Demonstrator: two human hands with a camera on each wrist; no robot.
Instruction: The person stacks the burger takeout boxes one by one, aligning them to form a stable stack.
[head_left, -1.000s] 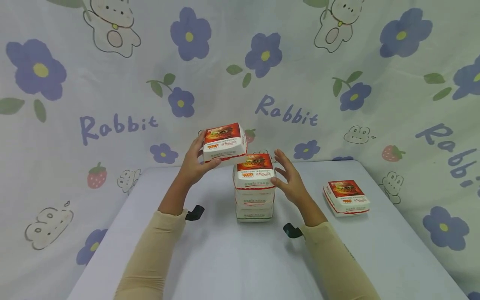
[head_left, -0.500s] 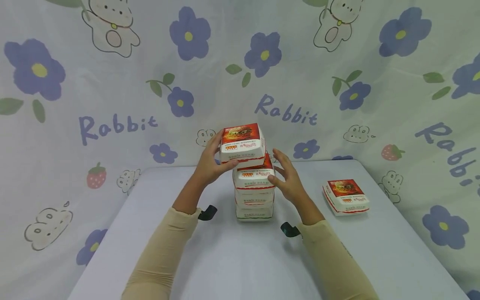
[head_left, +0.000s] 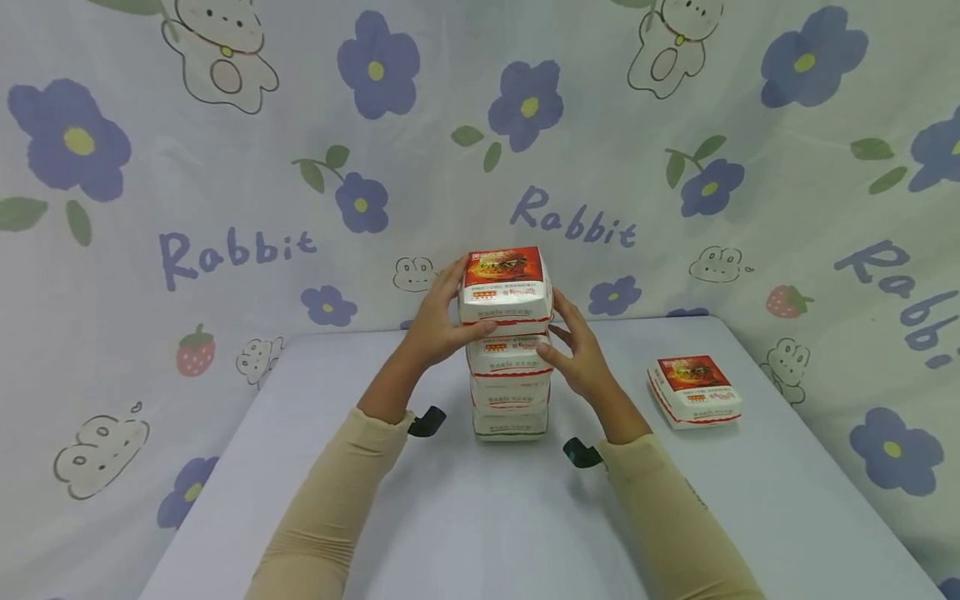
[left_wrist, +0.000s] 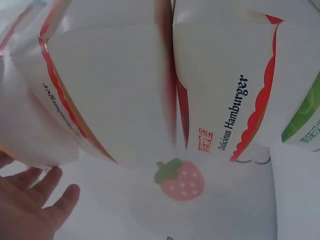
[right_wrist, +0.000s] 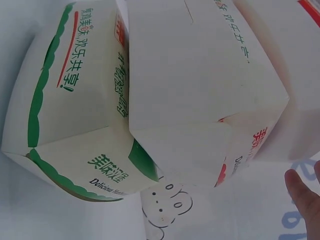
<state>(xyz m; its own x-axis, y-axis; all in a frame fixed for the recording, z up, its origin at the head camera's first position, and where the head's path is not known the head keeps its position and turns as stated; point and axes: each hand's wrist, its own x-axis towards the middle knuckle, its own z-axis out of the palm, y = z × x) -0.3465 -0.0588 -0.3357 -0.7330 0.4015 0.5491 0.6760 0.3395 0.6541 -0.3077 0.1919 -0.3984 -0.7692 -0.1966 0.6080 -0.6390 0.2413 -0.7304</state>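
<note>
My left hand (head_left: 435, 325) grips a white burger box (head_left: 504, 287) with a red burger picture on its lid, fingers along its left side and thumb at its lower front edge. This box sits over a stack of similar boxes (head_left: 510, 392), level and roughly in line with it. On the stack's right side, my right hand (head_left: 583, 358) has its fingers spread, thumb tip at the front corner of the upper stacked box. Green trim marks the bottom box (right_wrist: 75, 100) in the right wrist view; red trim runs round a stacked box (left_wrist: 225, 90) in the left wrist view.
Another burger box (head_left: 693, 392) lies on the white table (head_left: 487, 517) to the right of the stack. Behind the table hangs a curtain (head_left: 420, 150) printed with flowers, rabbits and strawberries. Dark wrist cameras stick out from both sleeves.
My left hand has carried the burger box rightward, from left of the stack to over its top. The right hand has stayed beside the stack with little movement.
</note>
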